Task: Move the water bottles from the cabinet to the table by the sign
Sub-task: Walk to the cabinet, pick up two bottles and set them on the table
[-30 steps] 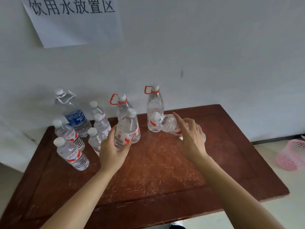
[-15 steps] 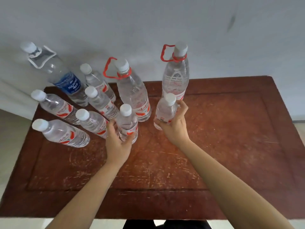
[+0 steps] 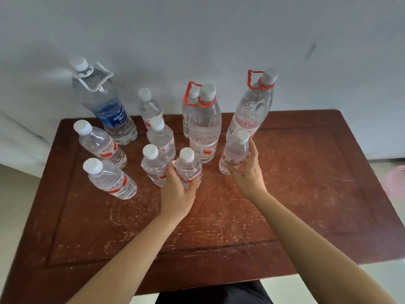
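Observation:
Several clear water bottles stand on the worn brown table (image 3: 306, 194) against the white wall. My left hand (image 3: 175, 191) grips a small white-capped bottle (image 3: 188, 165) standing upright in the front of the group. My right hand (image 3: 247, 172) holds another small bottle (image 3: 234, 150) upright, just in front of a tall bottle with a red carry loop (image 3: 252, 108). A second red-looped tall bottle (image 3: 205, 128) stands between my hands, further back. A large blue-labelled bottle (image 3: 107, 108) stands at the back left. The sign is out of view.
More small red-labelled bottles (image 3: 98, 143) (image 3: 109, 178) (image 3: 161, 137) crowd the table's left half. The wall runs right behind the table. A pink basket (image 3: 396, 178) shows on the floor at the right edge. Bare wood lies on the table's right side and front.
The right-hand bottle went from lying tilted to upright beside the tall red-looped bottle. The left-hand bottle stays gripped in front. The view dropped lower, and the sign left the frame.

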The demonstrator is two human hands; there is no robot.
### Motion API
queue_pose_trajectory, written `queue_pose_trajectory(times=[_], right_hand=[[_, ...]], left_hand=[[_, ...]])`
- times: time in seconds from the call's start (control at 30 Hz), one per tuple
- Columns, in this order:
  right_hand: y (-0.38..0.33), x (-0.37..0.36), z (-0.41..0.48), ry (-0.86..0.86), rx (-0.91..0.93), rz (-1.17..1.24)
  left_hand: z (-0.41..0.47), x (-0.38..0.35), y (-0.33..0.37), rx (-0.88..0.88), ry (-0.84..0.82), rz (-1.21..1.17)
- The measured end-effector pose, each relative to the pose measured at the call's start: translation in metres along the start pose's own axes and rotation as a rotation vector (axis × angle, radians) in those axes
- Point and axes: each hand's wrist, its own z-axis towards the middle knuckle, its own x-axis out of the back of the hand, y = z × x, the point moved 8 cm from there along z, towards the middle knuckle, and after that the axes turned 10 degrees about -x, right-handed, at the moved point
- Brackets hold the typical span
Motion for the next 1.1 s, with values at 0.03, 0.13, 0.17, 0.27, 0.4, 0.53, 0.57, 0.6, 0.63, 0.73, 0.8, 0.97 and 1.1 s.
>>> queue_pose_trajectory(times=[0.03, 0.13, 0.17, 0.27, 0.4, 0.53, 0.57, 0.6, 0.63, 0.73, 0.8, 0.97, 1.1], right_hand=[[-0.006, 0.004, -0.007, 0.024, -0.001, -0.024], [-0.017, 0.022, -0.027, 0.131, 0.014, -0.114], [-0.021, 0.031, -0.037, 0.179, 0.027, -0.162], [-0.029, 0.06, -0.069, 0.343, 0.089, -0.3], [-0.036, 0.116, -0.111, 0.588, 0.073, -0.424], [-0.048, 0.192, -0.167, 0.803, 0.021, -0.502], [-0.05, 0.223, -0.196, 0.889, -0.006, -0.529], [-0.051, 0.23, -0.199, 0.909, -0.002, -0.536], [-0.054, 0.256, -0.227, 0.982, -0.016, -0.566], [-0.059, 0.314, -0.332, 1.189, -0.088, -0.662], [-0.063, 0.344, -0.428, 1.341, -0.171, -0.747], [-0.074, 0.345, -0.679, 1.598, -0.432, -0.945], [-0.081, 0.301, -0.832, 1.655, -0.66, -1.052]], left_hand=[[0.002, 0.005, 0.008, -0.051, -0.007, 0.01], [0.016, 0.021, 0.049, -0.337, -0.006, 0.056], [0.021, 0.023, 0.066, -0.451, -0.015, 0.087], [0.03, 0.022, 0.107, -0.703, -0.052, 0.183], [0.041, 0.012, 0.158, -0.853, -0.063, 0.306], [0.039, -0.015, 0.241, -1.017, -0.113, 0.303], [0.029, -0.024, 0.279, -1.097, -0.123, 0.273], [0.032, -0.028, 0.285, -1.087, -0.127, 0.291], [0.022, -0.034, 0.319, -1.125, -0.129, 0.244], [-0.03, -0.038, 0.403, -1.268, -0.138, 0.118], [-0.087, -0.038, 0.459, -1.366, -0.165, 0.026], [-0.277, -0.007, 0.541, -1.582, -0.251, -0.196], [-0.422, 0.023, 0.562, -1.687, -0.404, -0.318]])
